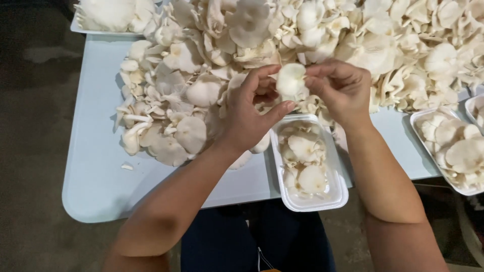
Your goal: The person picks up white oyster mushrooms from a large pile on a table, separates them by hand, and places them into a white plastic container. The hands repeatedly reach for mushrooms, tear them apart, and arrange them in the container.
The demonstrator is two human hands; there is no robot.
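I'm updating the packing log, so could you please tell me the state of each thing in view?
Left hand: pinching the mushroom.
Right hand: pinching the same mushroom.
Mushroom: held over the pile, between both hands.
Middle tray: partly filled with mushrooms, overhanging the table edge.
Right tray: filled with mushrooms.
Mushroom pile: loose, spread over the table.

Your clearest room is the bare pale-blue table (96, 166) at the left, with only a stray mushroom scrap (127, 166) on it. Ahead, the mushroom heap (353, 40) blocks the whole far side. The white tray (339, 194) sits between your forearms; another filled tray (428, 151) crowds the right, perhaps with a third behind it.
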